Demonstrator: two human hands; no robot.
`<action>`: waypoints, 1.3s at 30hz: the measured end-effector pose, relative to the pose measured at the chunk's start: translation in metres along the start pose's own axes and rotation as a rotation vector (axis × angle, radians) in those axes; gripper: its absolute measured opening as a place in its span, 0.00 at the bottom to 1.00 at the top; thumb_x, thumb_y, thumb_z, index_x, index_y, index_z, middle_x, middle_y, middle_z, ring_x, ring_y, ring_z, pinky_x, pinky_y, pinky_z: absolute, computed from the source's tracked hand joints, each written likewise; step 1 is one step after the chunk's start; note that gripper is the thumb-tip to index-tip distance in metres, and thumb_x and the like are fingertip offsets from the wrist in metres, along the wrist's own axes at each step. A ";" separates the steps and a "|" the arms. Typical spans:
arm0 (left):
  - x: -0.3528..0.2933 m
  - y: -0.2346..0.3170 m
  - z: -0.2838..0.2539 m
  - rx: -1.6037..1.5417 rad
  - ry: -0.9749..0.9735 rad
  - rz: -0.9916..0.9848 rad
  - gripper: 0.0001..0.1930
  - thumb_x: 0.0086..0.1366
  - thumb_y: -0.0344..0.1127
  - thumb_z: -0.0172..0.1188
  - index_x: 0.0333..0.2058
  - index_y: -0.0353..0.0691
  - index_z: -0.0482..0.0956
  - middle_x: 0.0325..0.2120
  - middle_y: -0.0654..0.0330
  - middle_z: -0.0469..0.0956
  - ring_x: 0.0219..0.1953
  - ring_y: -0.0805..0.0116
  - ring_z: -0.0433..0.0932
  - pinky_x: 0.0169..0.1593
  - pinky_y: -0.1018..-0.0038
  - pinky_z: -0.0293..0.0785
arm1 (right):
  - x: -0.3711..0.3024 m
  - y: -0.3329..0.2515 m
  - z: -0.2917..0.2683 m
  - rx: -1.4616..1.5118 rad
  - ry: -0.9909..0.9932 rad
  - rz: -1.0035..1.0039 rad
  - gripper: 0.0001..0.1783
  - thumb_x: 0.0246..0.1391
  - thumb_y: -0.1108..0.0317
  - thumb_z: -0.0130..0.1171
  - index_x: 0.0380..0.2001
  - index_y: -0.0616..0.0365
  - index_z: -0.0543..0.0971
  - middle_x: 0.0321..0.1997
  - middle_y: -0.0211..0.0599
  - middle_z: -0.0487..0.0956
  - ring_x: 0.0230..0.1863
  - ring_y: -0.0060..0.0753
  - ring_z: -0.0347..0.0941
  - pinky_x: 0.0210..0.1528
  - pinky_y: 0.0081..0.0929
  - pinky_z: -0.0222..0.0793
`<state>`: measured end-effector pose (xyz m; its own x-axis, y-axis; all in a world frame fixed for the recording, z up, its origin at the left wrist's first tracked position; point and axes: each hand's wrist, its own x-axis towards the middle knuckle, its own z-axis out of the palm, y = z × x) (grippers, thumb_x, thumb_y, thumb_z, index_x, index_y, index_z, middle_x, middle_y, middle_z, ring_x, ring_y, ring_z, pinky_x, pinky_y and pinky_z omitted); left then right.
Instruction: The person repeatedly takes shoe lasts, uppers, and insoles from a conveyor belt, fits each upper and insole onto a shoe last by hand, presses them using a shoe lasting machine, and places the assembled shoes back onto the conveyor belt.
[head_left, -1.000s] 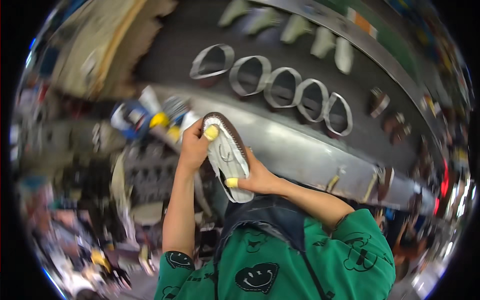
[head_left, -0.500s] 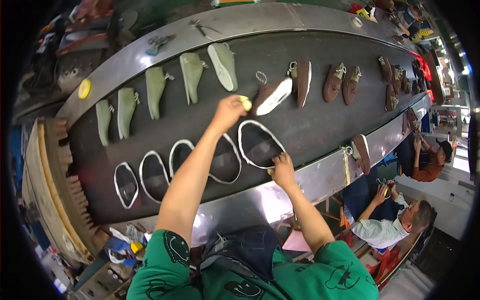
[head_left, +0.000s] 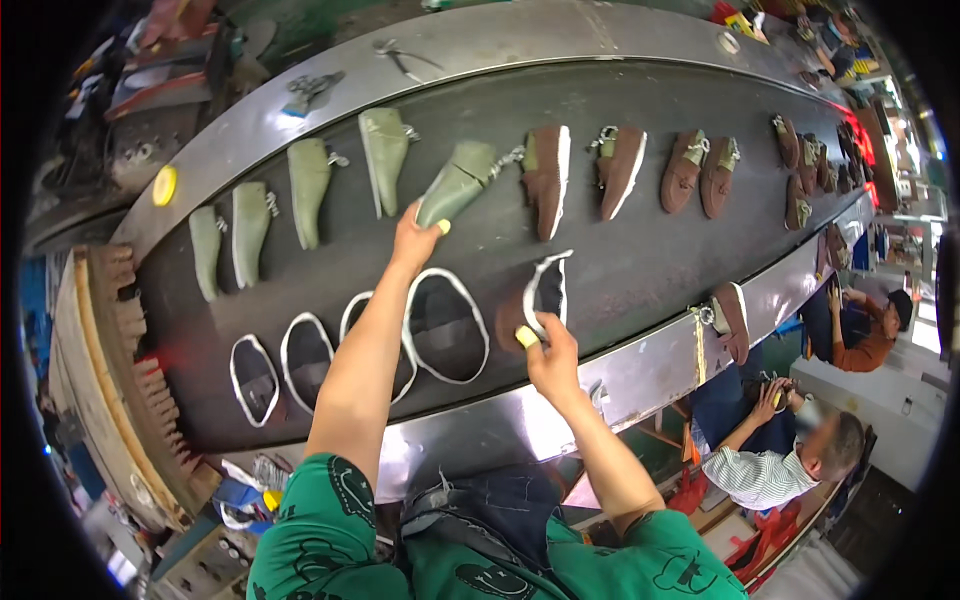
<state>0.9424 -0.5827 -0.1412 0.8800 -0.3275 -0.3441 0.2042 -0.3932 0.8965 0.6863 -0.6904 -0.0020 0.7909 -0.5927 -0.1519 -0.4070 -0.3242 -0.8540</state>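
My left hand point(head_left: 413, 243) is closed round the toe of a green shoe last point(head_left: 459, 181), which lies tilted with a chain at its heel end. A yellow cover sits on the thumb. Nearer me, my right hand point(head_left: 550, 360), its thumb also covered in yellow, pinches the edge of a brown shoe upper point(head_left: 512, 312) with a white rim; the upper is partly raised and blurred. Left of it lies a row of several white-rimmed uppers point(head_left: 487, 340), openings facing up. A brown shoe point(head_left: 549, 185) with a white edge rests just right of the held last.
Several green lasts point(head_left: 310, 190) stand along the dark belt point(head_left: 620, 270) at left. More brown shoes point(head_left: 685, 175) sit toward the right. Pliers point(head_left: 405, 60) and a yellow roll point(head_left: 165, 186) lie on the metal rim. A co-worker point(head_left: 770, 440) works at the right.
My left hand went from the brown shoe to the green last, now tilted in its grip. The brown shoe has straightened upright. My right hand has partly lifted the upper, moving slightly nearer me.
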 end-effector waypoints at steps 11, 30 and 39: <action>-0.279 0.042 -0.219 -0.281 -0.450 -0.025 0.24 0.52 0.30 0.66 0.50 0.34 0.76 0.47 0.59 0.78 0.47 0.72 0.74 0.53 0.75 0.69 | -0.016 -0.094 0.028 0.752 -0.407 0.540 0.14 0.62 0.65 0.45 0.40 0.66 0.74 0.38 0.40 0.78 0.35 0.30 0.75 0.38 0.28 0.73; -0.711 -0.011 -0.382 -0.026 1.660 -0.091 0.16 0.69 0.41 0.50 0.33 0.30 0.76 0.22 0.44 0.74 0.26 0.62 0.72 0.35 0.65 0.69 | -0.432 -0.213 0.247 0.510 -1.549 0.087 0.11 0.64 0.65 0.48 0.37 0.59 0.76 0.34 0.26 0.77 0.34 0.16 0.68 0.38 0.18 0.64; -0.993 -0.043 -0.386 -1.107 1.749 0.316 0.19 0.69 0.49 0.50 0.37 0.36 0.78 0.31 0.60 0.79 0.33 0.71 0.78 0.39 0.74 0.75 | -0.675 -0.242 0.248 0.385 -1.892 -0.171 0.09 0.62 0.69 0.52 0.32 0.63 0.78 0.30 0.25 0.77 0.32 0.14 0.67 0.36 0.17 0.65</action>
<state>0.2254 0.0911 0.2694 0.1823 0.9598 -0.2134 -0.4705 0.2757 0.8382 0.3644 -0.0294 0.1834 0.3042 0.9474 -0.0994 -0.3856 0.0271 -0.9222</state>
